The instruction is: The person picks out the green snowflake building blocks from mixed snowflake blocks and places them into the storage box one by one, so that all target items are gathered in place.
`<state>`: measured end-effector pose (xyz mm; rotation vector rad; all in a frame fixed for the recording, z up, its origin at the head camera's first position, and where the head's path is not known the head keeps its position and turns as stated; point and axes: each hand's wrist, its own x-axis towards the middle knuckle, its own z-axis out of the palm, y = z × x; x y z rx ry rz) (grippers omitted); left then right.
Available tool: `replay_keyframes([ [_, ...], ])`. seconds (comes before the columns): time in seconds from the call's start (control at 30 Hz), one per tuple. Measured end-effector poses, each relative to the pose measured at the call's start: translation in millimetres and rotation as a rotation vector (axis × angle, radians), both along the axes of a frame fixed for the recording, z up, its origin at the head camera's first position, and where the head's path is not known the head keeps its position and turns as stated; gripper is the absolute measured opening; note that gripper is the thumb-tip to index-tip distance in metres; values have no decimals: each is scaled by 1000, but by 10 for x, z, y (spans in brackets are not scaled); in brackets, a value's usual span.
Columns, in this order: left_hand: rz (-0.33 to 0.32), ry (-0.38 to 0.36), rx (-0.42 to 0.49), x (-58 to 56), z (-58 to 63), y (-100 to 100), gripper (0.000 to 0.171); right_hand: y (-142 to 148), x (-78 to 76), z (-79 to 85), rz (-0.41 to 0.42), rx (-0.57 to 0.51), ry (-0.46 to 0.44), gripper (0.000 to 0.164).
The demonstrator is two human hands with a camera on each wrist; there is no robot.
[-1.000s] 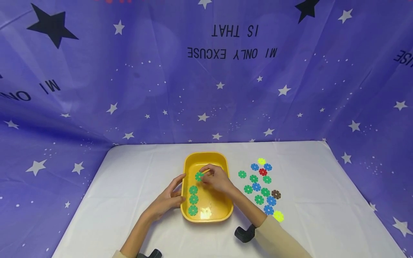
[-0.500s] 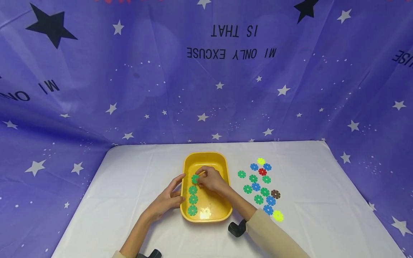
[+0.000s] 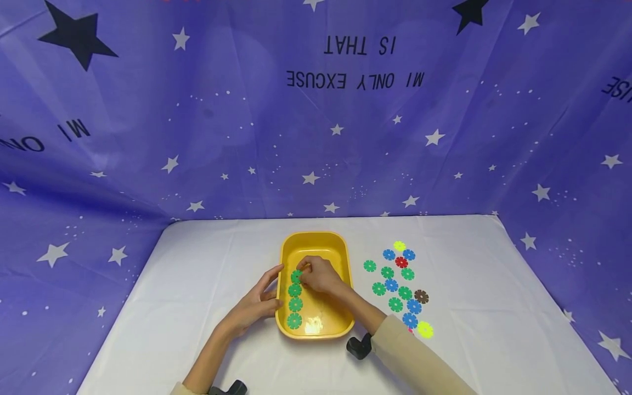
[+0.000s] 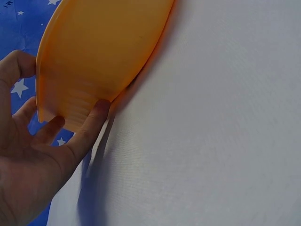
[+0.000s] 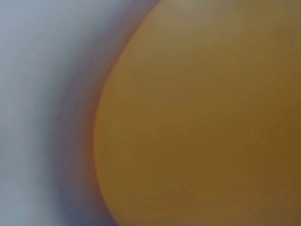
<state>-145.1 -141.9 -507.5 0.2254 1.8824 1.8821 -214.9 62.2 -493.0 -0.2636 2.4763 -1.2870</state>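
A yellow plastic tray (image 3: 323,315) stands on the white cloth. In it, my right hand (image 3: 322,276) pinches a green snowflake disc (image 3: 297,276) between thumb and forefinger, close to the left wall. Below that disc, three green snowflake discs (image 3: 295,304) lie in a column. My left hand (image 3: 254,308) rests against the tray's left side from outside, fingers spread. The left wrist view shows its fingertips (image 4: 100,107) touching the outer wall of the tray (image 4: 103,42). The right wrist view holds only the blurred tray wall (image 5: 197,113) and cloth; the hand is out of it.
Right of the tray, loose snowflake discs lie scattered: several green (image 3: 387,272) and blue (image 3: 413,306), a red one (image 3: 401,262), a brown one (image 3: 421,296) and yellow ones (image 3: 425,329). A purple star-printed curtain (image 3: 311,137) hangs behind and beside the table.
My right hand has moved a little left and toward me with the green disc, bringing it to the top of the column. The left hand has stayed in place.
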Motion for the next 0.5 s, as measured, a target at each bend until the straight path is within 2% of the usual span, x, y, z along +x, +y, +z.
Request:
replay_keyframes([
  [0.27, -13, 3, 17, -8, -9, -16, 87, -13, -7, -22, 35, 61, 97, 16],
  [0.5, -24, 5, 28, -8, -10, -21, 86, -19, -11, -15, 37, 63, 100, 17],
])
